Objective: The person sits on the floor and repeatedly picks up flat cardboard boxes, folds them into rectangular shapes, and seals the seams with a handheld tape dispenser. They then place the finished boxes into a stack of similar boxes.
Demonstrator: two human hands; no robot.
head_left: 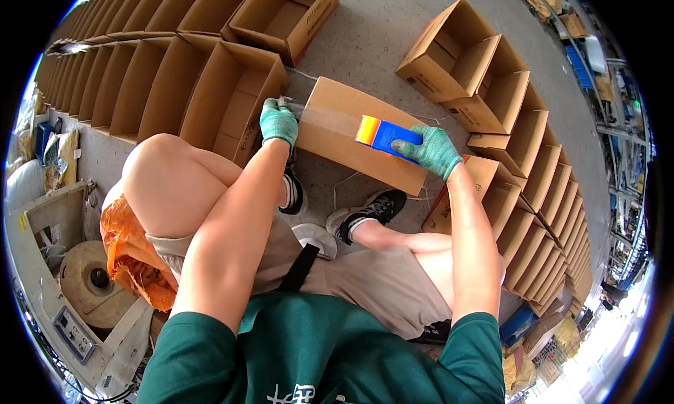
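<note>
A closed brown cardboard box (365, 155) lies in front of my knees, slanting down to the right. Clear packing tape (326, 118) runs along its top from the left end. My left hand (279, 122), in a green knit glove, is closed on the tape's loose end, just off the box's left edge. In my right hand (437, 151), gloved alike, is a blue tape dispenser (393, 137) with an orange front. The dispenser rests over the top of the box, and my thumb lies across its handle. The fingers beneath the dispenser are partly hidden.
Long rows of open cardboard boxes (235, 102) stand at the left, and more open boxes (502, 98) line the right. White strapping (337, 186) lies on the grey floor by my shoes. A machine (88, 285) and an orange bag (133, 253) are at lower left.
</note>
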